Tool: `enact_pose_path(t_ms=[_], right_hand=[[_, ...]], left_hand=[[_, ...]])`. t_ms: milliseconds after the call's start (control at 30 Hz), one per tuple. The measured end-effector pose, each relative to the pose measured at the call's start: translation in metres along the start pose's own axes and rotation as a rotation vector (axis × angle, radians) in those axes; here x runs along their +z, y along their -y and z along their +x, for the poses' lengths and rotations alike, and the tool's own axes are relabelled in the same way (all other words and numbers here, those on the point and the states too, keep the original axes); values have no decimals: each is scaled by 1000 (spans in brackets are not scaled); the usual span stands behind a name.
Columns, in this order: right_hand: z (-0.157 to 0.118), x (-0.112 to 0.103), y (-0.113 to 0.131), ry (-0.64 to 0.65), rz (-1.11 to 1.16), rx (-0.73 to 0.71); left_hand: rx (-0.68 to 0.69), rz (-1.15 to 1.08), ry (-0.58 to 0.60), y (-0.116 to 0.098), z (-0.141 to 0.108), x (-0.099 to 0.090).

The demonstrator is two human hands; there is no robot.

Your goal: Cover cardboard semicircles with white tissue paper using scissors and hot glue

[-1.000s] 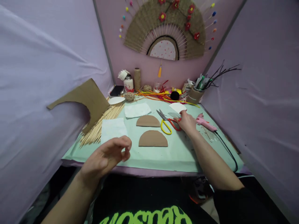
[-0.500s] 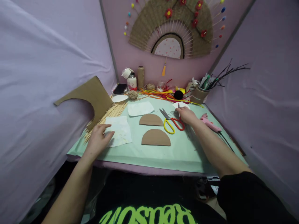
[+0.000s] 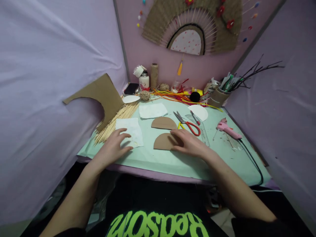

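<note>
My left hand (image 3: 114,147) is over the lower edge of a white cloth piece (image 3: 134,128), fingers apart and holding nothing. Over the right end of the nearer brown half-circle (image 3: 163,141) is my right hand (image 3: 189,143), its thumb and fingers spread around the card's edge. Behind it lies a second brown half-circle (image 3: 163,123). Red and yellow scissors (image 3: 189,125) rest just beyond my right hand. A red marker (image 3: 195,117) lies by a white oval (image 3: 199,112) and a clear ruler (image 3: 204,134).
A pink glue gun (image 3: 228,129) with a black cord lies at the right. Thin sticks (image 3: 118,120) and a cut cardboard sheet (image 3: 103,95) are at the left. Bottles, twine, coloured stems and a pen holder (image 3: 218,98) line the back.
My right hand has left the marker lying near the white oval and moved left and nearer, to the front half-circle. My left hand has shifted slightly right. The camera view has shifted.
</note>
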State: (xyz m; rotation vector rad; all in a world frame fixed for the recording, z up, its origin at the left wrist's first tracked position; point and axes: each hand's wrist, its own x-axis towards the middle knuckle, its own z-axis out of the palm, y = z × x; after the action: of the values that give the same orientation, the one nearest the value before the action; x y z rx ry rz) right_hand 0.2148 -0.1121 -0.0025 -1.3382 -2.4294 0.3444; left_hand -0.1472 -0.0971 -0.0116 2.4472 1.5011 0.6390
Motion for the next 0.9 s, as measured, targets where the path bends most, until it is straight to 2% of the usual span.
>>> enact_pose_path(t_ms=[100,400,500,600,733,800,900], right_hand=[[-4,12,12,-8,2,16],[-2,22,8,-36,23,55],[-2,24,8,-103,41,69],[-5,21,3,-194,61,60],[-14,12,-6,-386,97,118],[-20,7,-9,-503,134,191],[-28,1,-11,-626,183,265]], left_hand=[[52,56,108,-8,-4,0],[36,158,227,-22,5,5],[28,173,217,-26,9,6],[-63,112,148,-37,12,7],[-171,-85,58,-75,22,12],[-197,-242,67,-102,33,22],[-227,-484,133,-142,50,48]])
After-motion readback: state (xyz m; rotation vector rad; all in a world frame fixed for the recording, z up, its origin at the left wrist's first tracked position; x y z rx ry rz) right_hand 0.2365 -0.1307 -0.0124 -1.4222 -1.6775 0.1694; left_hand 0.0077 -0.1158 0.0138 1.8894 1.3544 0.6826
